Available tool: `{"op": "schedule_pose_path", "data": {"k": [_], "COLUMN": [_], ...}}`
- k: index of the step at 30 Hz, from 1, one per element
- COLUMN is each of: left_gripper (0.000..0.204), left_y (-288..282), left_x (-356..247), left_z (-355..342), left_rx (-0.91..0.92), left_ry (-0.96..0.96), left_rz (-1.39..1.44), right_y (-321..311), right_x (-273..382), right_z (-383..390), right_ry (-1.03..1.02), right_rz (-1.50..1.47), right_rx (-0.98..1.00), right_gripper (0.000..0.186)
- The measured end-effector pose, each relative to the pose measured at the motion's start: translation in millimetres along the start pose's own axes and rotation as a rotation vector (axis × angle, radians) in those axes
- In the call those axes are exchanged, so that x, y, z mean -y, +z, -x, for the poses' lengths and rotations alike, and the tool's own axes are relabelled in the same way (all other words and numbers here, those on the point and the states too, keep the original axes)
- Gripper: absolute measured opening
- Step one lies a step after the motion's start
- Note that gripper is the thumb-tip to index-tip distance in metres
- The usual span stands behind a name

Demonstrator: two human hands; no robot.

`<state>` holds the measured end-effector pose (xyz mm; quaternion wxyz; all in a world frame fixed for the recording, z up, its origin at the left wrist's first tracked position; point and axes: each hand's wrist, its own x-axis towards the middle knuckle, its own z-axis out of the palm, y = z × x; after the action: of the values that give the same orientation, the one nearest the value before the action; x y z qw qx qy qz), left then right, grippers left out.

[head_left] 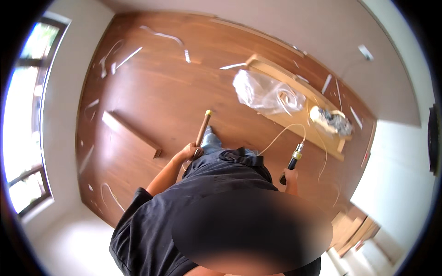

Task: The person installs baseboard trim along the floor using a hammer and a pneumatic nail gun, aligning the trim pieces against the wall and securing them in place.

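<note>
My left hand [192, 151] is closed around the lower end of a brown stick [202, 129] with a yellow tip, which points away from me over the floor. Its exact kind is unclear. On the other side, my right hand [290, 175] grips a black drill [293, 161] with a yellow-green collar and a metal front end, also pointing away. A thin cream cord or strip [281, 133] curves on the floor near the drill's tip; whether they touch I cannot tell. My foot [209, 130] shows below the stick.
A wooden frame-like panel [271, 120] lies at the right, bearing a clear plastic bag [262, 89] and a grey-white bundle [331, 120]. Left of me lies a long board [133, 133]. Pale strips are scattered over the brown floor [156, 87]. A window [34, 106] is at the left.
</note>
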<state>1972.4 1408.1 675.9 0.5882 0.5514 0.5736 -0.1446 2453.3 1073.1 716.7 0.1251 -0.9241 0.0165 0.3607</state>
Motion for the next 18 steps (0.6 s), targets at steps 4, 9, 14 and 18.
{"op": "schedule_pose_path", "data": {"k": [4,9,14,18], "left_gripper": [0.049,0.037,0.032,0.019], "left_y": [-81.4,-157.1,-192.5,-209.2], "left_x": [29.4,54.0,102.6,82.5], "left_z": [2.8,29.3,21.3,11.7], "left_rx": [-0.046,-0.149,-0.275,-0.216], "left_ry": [-0.081,-0.007,-0.128,-0.161], "left_rz": [0.187,0.211,0.592,0.948], "right_y": [57.8,94.1,143.2,174.4], "right_x": [119.8,238.4,336.7,423.2], "right_z": [57.4,108.9,76.7,61.5], "right_ry": [-0.234,-0.354,-0.521,-0.462], "right_rz": [0.044,0.144,0.373,0.48], "right_rx": [0.066,0.198,0.239,0.276], "right_gripper": [0.031,0.024,0.022,0.022]}}
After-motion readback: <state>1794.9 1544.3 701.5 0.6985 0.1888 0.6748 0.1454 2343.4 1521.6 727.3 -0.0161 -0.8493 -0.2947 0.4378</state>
